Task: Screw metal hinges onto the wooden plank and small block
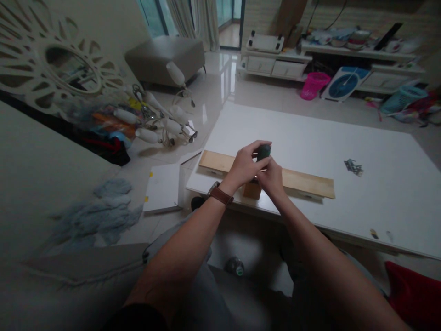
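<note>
Both my hands meet over a long wooden board (310, 183) that lies along the near edge of the white table (344, 151). My left hand (245, 166), with a brown watch strap on the wrist, curls its fingers over a dark green tool handle (264, 151). Just below it, my right hand (272, 178) is closed around the same handle. A small wooden block (251, 191) sits under the hands at the board's front edge. The tool's tip is hidden by my fingers.
A small pile of dark screws (353, 166) lies on the table to the right. On the floor at left are a white panel (161, 187), a chandelier (161, 122) and a blue cloth (106, 214). A pink basket (313, 85) and fan (344, 82) stand beyond the table.
</note>
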`<action>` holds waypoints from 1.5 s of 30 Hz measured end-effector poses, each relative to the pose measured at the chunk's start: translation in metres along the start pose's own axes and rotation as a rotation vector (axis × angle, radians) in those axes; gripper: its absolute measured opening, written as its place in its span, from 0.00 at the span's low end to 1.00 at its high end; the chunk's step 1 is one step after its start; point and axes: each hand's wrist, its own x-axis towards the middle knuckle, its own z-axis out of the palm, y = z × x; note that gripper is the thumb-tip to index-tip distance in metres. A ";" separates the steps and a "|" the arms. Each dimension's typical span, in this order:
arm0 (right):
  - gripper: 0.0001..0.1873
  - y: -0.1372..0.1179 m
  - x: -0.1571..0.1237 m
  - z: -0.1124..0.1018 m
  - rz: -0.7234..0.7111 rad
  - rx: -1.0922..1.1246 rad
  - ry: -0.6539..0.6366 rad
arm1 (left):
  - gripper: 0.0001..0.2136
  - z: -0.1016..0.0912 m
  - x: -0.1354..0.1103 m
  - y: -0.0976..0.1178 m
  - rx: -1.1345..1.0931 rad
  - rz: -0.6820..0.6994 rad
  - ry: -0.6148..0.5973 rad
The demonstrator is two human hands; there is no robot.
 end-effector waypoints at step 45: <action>0.05 -0.005 0.000 -0.005 -0.036 -0.008 -0.009 | 0.21 -0.002 -0.001 0.002 0.017 -0.023 0.043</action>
